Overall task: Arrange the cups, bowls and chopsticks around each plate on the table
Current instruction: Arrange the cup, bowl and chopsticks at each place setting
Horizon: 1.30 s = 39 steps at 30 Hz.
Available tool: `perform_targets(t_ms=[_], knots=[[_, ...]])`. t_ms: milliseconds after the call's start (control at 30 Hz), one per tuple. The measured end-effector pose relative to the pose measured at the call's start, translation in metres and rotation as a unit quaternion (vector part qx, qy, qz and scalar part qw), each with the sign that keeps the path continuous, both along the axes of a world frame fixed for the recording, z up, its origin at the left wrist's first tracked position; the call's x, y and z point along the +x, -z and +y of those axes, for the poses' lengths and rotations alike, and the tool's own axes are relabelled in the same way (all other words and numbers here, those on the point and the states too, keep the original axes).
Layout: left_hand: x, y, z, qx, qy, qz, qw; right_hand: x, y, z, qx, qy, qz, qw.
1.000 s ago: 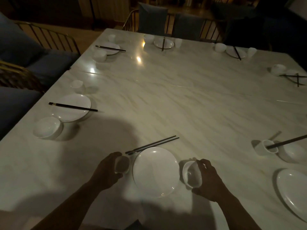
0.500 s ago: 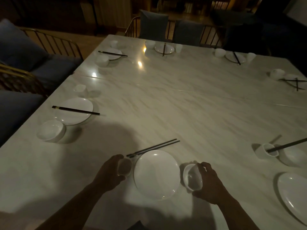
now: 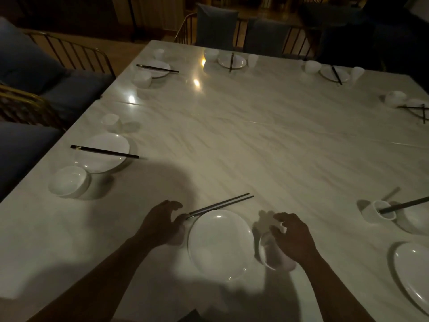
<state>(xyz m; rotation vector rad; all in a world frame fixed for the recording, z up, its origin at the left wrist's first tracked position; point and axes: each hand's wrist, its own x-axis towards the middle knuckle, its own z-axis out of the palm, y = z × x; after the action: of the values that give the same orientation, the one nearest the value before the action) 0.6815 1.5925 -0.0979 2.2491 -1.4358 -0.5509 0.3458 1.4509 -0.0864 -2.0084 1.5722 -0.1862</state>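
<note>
On the marble worktop (image 3: 255,135), the left hand (image 3: 160,225) lay with fingers (image 3: 173,205) loosely curled and released; the cup beneath them was hidden, so I could not tell if they touched it. Just right of those fingers sat the plate (image 3: 220,244) with chopsticks (image 3: 220,204) beyond its far rim. The right hand (image 3: 293,238) grasped the tilted bowl (image 3: 269,254); this setting seemed nearly done, the right-hand one unsorted.

table (image 3: 267,140) centre open, plate (image 3: 220,242) and chopsticks (image 3: 220,204) between hands
</note>
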Motion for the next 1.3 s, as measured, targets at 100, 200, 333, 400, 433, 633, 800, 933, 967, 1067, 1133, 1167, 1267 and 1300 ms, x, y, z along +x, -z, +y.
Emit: perform_targets(t_ms=[100,200,333,400,433,633,800,933,967,1067,1133,1167,1267,1300], knots=[[-0.001,-0.002,-0.030,0.010,0.007,-0.021,1.000,0.026,-0.010,-0.011,0.042,0.034,-0.019,0.998],[-0.008,-0.004,-0.064,0.013,0.029,-0.042,0.999,0.049,-0.006,-0.026,0.095,0.079,-0.047,0.991],[-0.019,0.010,-0.105,0.047,0.071,-0.056,0.995,0.071,0.018,-0.043,0.156,0.124,-0.071,0.977],[-0.024,0.022,-0.124,0.072,0.082,-0.049,0.993,0.081,0.021,-0.046,0.160,0.126,-0.061,0.977],[-0.027,0.027,-0.133,0.090,0.084,-0.043,0.991,0.085,0.024,-0.048,0.167,0.125,-0.056,0.976],[-0.038,0.050,-0.172,0.155,0.156,-0.040,0.975,0.100,0.044,-0.062,0.174,0.093,-0.001,0.980],[-0.042,0.056,-0.187,0.169,0.185,-0.059,0.966,0.111,0.051,-0.072,0.189,0.089,0.008,0.978],[-0.036,0.060,-0.191,0.160,0.202,-0.062,0.964,0.121,0.052,-0.075,0.200,0.126,0.000,0.972],[-0.034,0.061,-0.192,0.154,0.199,-0.060,0.966,0.123,0.052,-0.075,0.203,0.135,-0.002,0.970],[-0.028,0.063,-0.190,0.132,0.189,-0.042,0.972,0.129,0.052,-0.076,0.224,0.175,0.001,0.959],[-0.025,0.067,-0.188,0.131,0.187,-0.038,0.973,0.134,0.054,-0.076,0.237,0.206,-0.009,0.949],[-0.025,0.068,-0.187,0.135,0.189,-0.043,0.972,0.136,0.055,-0.076,0.240,0.215,-0.009,0.947],[-0.025,0.070,-0.186,0.131,0.198,-0.067,0.969,0.144,0.056,-0.075,0.249,0.248,-0.019,0.936],[-0.024,0.069,-0.186,0.129,0.199,-0.072,0.969,0.147,0.056,-0.076,0.252,0.262,-0.024,0.931]])
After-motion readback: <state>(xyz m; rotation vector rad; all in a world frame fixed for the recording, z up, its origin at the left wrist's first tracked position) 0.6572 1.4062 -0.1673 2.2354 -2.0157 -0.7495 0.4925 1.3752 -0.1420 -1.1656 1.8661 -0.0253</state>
